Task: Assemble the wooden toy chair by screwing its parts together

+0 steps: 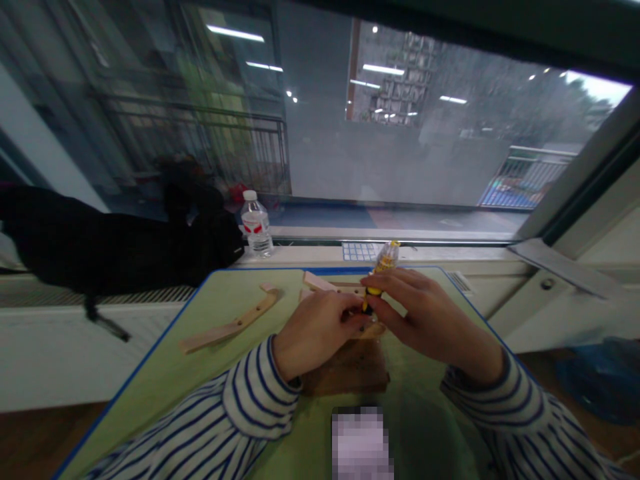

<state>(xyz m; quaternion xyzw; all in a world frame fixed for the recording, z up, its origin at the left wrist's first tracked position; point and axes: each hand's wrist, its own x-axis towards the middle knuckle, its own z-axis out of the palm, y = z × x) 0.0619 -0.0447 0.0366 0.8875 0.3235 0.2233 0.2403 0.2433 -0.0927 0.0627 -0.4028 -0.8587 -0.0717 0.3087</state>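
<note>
Head view, only 1 to go through. Work looks partway along, judging by the layout: several pale wooden pieces (319, 281) lie bunched under and beyond the hands, at least 1 with dark holes, while 1 curved wooden strip (230, 329) with 2 dark spots, probably holes, lies loose on the left of the worktop (240, 287), well apart and joined to nothing. So that strip counts as not done. Fastening at the bunch seems in hand, not finished, since the tool is on it.

Right hand (430, 317) grips a yellow-and-black screwdriver (386, 259) with a clear handle, fingers bent round its lower part, handle end tilted up toward the window. Left hand (317, 327) has thumb and fingers pinched together at the lower end of the tool; cannot tell if they grasp the shaft, a small fastener or the wood. Dark brown wooden block (350, 380) sits just below, partly under the left hand.

Hard to make out: screwdriver tip and any screw, both covered by fingers; number of wooden pieces in the bunch, and whether any are firmly joined; rear part of the block. Phone-like item (357, 440) at the bottom is pixelated and cut off. Both sleeves run out of frame.
</note>
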